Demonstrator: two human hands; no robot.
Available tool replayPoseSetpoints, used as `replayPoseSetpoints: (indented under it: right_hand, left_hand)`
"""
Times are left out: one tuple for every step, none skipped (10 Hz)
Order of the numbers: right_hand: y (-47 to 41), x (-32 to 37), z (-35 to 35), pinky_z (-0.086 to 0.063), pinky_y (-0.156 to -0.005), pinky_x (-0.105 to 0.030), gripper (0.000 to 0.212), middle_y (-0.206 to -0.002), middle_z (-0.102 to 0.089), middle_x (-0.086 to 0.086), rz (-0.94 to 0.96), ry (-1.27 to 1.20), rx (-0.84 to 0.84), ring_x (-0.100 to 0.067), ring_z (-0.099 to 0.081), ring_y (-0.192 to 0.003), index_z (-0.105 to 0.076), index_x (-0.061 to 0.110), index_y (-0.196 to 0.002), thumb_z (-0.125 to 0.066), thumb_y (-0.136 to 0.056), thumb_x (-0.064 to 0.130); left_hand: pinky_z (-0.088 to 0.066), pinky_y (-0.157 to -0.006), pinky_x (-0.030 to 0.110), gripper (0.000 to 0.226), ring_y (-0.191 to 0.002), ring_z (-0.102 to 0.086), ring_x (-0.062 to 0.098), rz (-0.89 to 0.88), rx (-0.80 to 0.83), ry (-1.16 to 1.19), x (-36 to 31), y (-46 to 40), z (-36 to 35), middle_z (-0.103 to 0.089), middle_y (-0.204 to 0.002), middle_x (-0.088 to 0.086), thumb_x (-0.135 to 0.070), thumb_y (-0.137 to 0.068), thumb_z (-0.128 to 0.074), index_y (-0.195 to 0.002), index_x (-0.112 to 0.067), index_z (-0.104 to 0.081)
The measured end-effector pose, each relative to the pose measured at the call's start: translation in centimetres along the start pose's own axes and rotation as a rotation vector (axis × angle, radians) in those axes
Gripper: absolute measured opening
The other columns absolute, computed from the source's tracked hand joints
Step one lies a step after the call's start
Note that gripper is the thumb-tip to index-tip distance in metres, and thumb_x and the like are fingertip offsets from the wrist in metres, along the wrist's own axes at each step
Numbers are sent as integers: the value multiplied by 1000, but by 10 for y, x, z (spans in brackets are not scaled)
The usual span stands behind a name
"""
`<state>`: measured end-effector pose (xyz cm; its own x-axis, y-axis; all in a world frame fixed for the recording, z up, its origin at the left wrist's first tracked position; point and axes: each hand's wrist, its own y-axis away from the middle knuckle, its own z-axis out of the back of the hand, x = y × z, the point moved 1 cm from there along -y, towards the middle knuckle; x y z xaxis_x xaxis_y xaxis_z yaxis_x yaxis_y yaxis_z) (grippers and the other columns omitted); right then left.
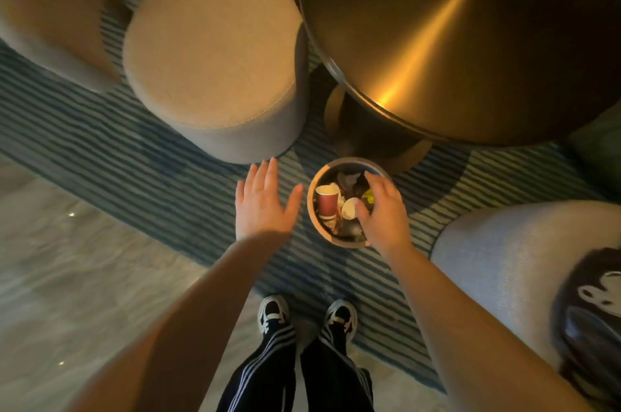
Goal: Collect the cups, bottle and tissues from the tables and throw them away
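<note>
Cups (327, 204) and tissues (349, 179) fill the bin (311, 206).

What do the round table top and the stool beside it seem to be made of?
Table top: probably brushed metal, brassy; light streaks fan out across it. Stool: upholstered in fuzzy, matte beige fabric, with a seam around its top edge.

Round stool (215, 55) beside metal table (470, 41)
</note>
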<state>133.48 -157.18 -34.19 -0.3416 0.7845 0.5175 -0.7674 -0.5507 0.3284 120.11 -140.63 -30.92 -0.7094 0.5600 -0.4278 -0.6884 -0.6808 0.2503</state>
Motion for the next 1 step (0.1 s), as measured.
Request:
replayPoseSetpoints:
  right_hand:
    - [32,61,47,-33,-111,-42,54,-150,-36,-5,81,-18,-33,-23,-31,-137,-34,19,-143,-50,-94,35]
  left_hand:
    - [-7,-117,45,76,-145,-8,21,-13,-61,-31,-6,27,71,-19,-157,6,-65,-92,-23,-151,-18,-16]
